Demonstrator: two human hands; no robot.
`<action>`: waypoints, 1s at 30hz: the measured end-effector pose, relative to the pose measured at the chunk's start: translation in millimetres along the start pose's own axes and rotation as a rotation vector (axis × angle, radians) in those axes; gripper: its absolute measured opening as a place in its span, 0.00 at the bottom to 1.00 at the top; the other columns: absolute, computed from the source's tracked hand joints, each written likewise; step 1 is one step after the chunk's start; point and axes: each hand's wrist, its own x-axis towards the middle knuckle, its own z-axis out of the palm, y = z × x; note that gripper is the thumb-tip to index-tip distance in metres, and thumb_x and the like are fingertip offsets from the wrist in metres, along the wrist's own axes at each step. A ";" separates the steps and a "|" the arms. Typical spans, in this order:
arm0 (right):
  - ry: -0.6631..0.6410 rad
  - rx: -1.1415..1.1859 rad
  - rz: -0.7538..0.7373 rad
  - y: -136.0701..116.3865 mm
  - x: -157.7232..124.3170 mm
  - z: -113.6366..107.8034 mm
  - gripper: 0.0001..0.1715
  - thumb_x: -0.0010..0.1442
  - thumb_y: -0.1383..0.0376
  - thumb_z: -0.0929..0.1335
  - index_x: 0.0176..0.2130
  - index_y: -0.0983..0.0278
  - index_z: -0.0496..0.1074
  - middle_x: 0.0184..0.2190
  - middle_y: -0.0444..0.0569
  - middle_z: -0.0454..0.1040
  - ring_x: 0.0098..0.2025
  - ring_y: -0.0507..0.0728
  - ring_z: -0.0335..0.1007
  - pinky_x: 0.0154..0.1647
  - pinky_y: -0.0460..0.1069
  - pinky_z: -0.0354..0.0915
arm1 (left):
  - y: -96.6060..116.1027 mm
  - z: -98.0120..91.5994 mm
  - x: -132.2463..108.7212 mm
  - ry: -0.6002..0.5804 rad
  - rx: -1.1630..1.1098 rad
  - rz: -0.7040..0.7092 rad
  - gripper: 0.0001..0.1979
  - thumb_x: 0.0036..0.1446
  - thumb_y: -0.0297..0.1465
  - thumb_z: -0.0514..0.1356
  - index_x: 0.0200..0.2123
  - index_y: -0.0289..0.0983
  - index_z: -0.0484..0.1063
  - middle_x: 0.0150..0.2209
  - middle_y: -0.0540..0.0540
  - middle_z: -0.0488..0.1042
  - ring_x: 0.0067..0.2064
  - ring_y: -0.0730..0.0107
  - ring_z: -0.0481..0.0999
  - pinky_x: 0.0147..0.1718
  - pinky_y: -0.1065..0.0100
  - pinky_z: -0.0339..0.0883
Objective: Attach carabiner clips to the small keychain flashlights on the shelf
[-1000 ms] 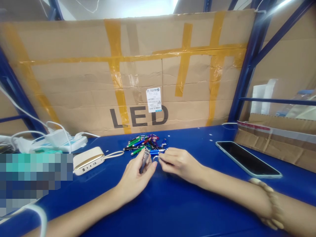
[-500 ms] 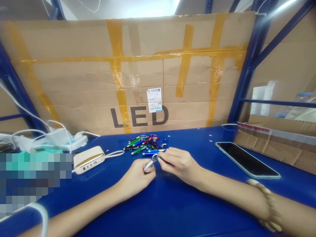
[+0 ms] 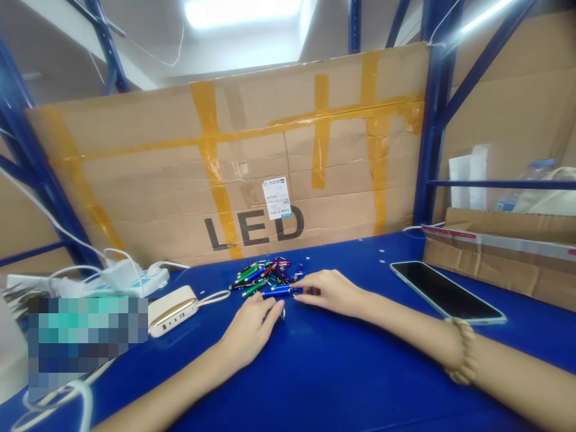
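A pile of small metallic pens or tubes (image 3: 265, 273), in green, blue, red and black, lies on the blue table (image 3: 315, 372). At its near edge is a bright blue tube (image 3: 276, 291). My right hand (image 3: 330, 291) touches the right end of that blue tube, thumb and fingers closed near it. My left hand (image 3: 254, 324) is closed just in front of the pile, with a small silvery piece (image 3: 282, 313) showing by its thumb tip. Most of that piece is hidden by the hand.
A phone (image 3: 445, 291) lies to the right, beside a cardboard box (image 3: 495, 258). On the left are a cream device (image 3: 173, 311) with a strap, a power strip (image 3: 153, 279) and white cables. Large cardboard marked LED (image 3: 157, 198) stands behind.
The view has tilted upward. My left hand has turned over, mostly hiding the silver piece held upright before. My right hand has moved away from its ring to the blue tube.
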 end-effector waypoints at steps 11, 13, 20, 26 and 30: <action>0.231 -0.097 0.239 19.7 -4.4 -13.9 0.20 0.60 0.57 0.60 0.48 0.62 0.70 0.41 0.50 0.74 0.40 0.55 0.70 0.38 0.49 0.64 | -28.0 8.4 35.0 0.162 0.269 -0.097 0.39 0.47 0.56 0.50 0.59 0.44 0.52 0.60 0.39 0.52 0.61 0.46 0.51 0.54 0.45 0.49; 0.189 -0.076 0.212 14.5 -6.3 -13.4 0.29 0.58 0.52 0.61 0.55 0.61 0.63 0.48 0.52 0.69 0.48 0.58 0.66 0.47 0.53 0.61 | -37.4 4.8 47.9 0.085 0.276 -0.196 0.44 0.43 0.60 0.50 0.61 0.46 0.49 0.64 0.38 0.44 0.63 0.41 0.42 0.56 0.44 0.44; -0.279 0.093 0.220 -8.5 -11.4 2.6 0.47 0.54 0.38 0.55 0.64 0.53 0.35 0.66 0.53 0.32 0.65 0.64 0.21 0.61 0.63 0.33 | -59.2 2.5 81.1 -0.052 0.233 -0.396 0.42 0.47 0.61 0.36 0.62 0.47 0.48 0.64 0.40 0.43 0.63 0.40 0.39 0.56 0.41 0.39; -0.293 0.047 0.377 -4.6 -8.1 12.2 0.47 0.56 0.39 0.51 0.64 0.57 0.30 0.65 0.53 0.26 0.64 0.63 0.15 0.62 0.61 0.29 | -29.6 27.3 103.2 -0.049 0.234 -0.325 0.38 0.53 0.56 0.34 0.61 0.44 0.52 0.64 0.41 0.46 0.63 0.41 0.44 0.55 0.42 0.42; -0.320 -0.051 0.441 5.0 -6.4 4.2 0.46 0.58 0.42 0.51 0.64 0.62 0.30 0.65 0.53 0.25 0.64 0.63 0.13 0.62 0.61 0.28 | -3.7 44.7 123.5 -0.029 0.223 -0.252 0.31 0.58 0.49 0.36 0.59 0.42 0.56 0.62 0.40 0.54 0.60 0.45 0.54 0.54 0.46 0.46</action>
